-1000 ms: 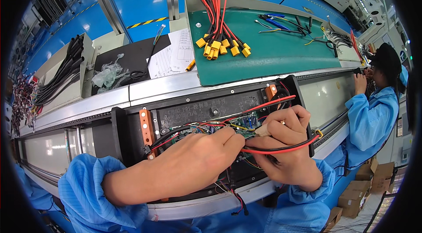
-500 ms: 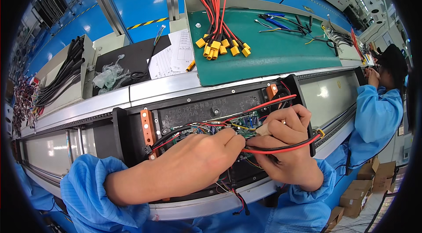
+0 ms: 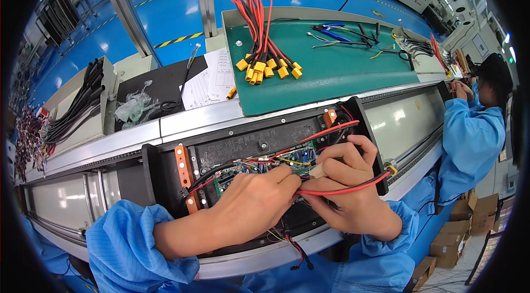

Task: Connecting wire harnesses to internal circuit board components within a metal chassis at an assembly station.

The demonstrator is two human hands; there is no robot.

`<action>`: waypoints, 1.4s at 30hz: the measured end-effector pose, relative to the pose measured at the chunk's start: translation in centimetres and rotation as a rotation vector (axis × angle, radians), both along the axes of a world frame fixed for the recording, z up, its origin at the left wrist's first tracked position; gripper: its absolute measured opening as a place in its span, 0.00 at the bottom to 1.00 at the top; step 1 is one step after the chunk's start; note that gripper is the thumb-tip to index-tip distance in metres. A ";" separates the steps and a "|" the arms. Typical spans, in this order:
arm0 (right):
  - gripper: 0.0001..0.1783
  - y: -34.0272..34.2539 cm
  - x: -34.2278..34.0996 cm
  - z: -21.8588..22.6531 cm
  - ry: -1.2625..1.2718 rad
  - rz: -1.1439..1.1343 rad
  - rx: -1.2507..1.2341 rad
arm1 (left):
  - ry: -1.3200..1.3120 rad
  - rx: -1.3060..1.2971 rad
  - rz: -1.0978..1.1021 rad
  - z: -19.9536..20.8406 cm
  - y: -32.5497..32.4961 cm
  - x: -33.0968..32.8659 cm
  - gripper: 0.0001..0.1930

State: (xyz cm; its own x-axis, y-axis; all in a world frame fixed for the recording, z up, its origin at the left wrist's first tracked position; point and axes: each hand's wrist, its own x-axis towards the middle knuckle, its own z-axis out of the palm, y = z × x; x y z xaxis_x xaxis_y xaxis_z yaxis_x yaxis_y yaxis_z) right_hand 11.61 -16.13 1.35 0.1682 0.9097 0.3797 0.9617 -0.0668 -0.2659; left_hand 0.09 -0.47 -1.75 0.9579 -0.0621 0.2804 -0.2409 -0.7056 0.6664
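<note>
Over a green circuit board (image 3: pixel 302 156) in a black fixture (image 3: pixel 232 145), both hands meet. My right hand (image 3: pixel 353 193) is closed around a red-and-black cable (image 3: pixel 359 186), which loops out to the right to a yellow ring. A pale cover (image 3: pixel 317 171) sits on one of its fingertips. My left hand (image 3: pixel 254 196) pinches with thumb and forefinger close to the cable's near end; what lies between those fingertips is hidden. Another red-and-black cable (image 3: pixel 331 130) runs along the board's far side. Thin coloured wires (image 3: pixel 287 235) hang over the fixture's near edge.
Beyond the rail, a green mat (image 3: pixel 320 66) holds yellow connectors (image 3: pixel 256 69) on red and black leads, plus blue-handled pliers (image 3: pixel 334 33). Left are papers (image 3: pixel 212 80), a plastic bag (image 3: pixel 135 108) and black sleeves (image 3: pixel 83 99). A co-worker (image 3: pixel 475 127) works at right, above cardboard boxes (image 3: pixel 450 240).
The view has shifted slightly, so the bench things sit a little further left and lower. Both hands keep their grips close together over the board.
</note>
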 end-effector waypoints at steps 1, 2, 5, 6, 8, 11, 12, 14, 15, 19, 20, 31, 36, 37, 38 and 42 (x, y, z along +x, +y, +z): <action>0.10 -0.1 0.1 0.1 0.014 0.014 -0.017 | 0.002 -0.019 0.004 -0.2 0.0 0.1 0.03; 0.11 -0.3 0.1 0.2 0.027 0.026 -0.035 | 0.003 -0.038 0.006 -0.3 0.0 0.1 0.03; 0.12 -1.3 0.4 1.1 0.138 0.052 -0.050 | 0.014 -0.071 -0.011 -0.3 0.1 0.0 0.02; 0.13 -1.6 0.7 1.5 0.246 0.088 -0.046 | 0.034 -0.084 -0.007 -0.3 0.2 0.0 0.03; 0.15 -2.3 1.1 2.5 0.461 0.159 -0.039 | 0.074 -0.113 0.002 -0.3 0.6 0.0 0.03; 0.18 -5.5 2.5 4.6 0.519 0.257 -0.070 | 0.073 -0.114 -0.013 0.1 0.6 0.1 0.03; 0.18 -6.4 3.1 4.4 0.650 0.267 0.038 | 0.086 -0.106 -0.013 0.3 0.5 0.1 0.03; 0.17 -8.7 4.0 4.5 0.814 0.151 0.148 | 0.085 -0.101 -0.034 0.4 0.5 0.2 0.03; 0.16 -9.2 4.5 4.4 0.863 0.040 0.147 | 0.092 -0.097 -0.034 0.3 0.6 0.3 0.02; 0.15 -7.9 4.9 2.8 0.969 -0.334 0.253 | 0.119 -0.077 -0.034 0.4 0.6 0.5 0.02; 0.16 -7.8 5.1 2.6 0.923 -0.368 0.226 | 0.115 -0.078 -0.032 0.4 0.6 0.5 0.02; 0.18 -6.0 8.4 -1.2 0.244 -0.280 0.033 | 0.108 -0.060 -0.043 0.5 0.5 0.6 0.04; 0.17 -5.1 8.2 -1.0 0.278 -0.278 0.105 | 0.071 -0.010 -0.018 0.2 0.4 -0.1 0.06; 0.16 -5.0 8.1 -0.8 0.315 -0.296 0.130 | 0.051 0.000 -0.021 0.1 0.4 -0.3 0.06; 0.16 -5.0 8.0 -0.8 0.352 -0.313 0.155 | 0.031 0.010 -0.024 0.0 0.5 -0.4 0.06; 0.14 -5.5 8.1 -0.6 0.382 -0.340 0.139 | -0.038 0.041 -0.009 0.5 0.7 -1.1 0.07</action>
State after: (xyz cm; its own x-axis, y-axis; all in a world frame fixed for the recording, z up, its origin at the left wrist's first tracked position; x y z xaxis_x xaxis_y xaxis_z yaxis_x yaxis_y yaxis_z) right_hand 19.70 -21.61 0.72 0.5945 0.7254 0.3470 0.7251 -0.2970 -0.6213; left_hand -1.02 0.27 -1.21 0.9460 -0.0828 0.3133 -0.2717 -0.7299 0.6273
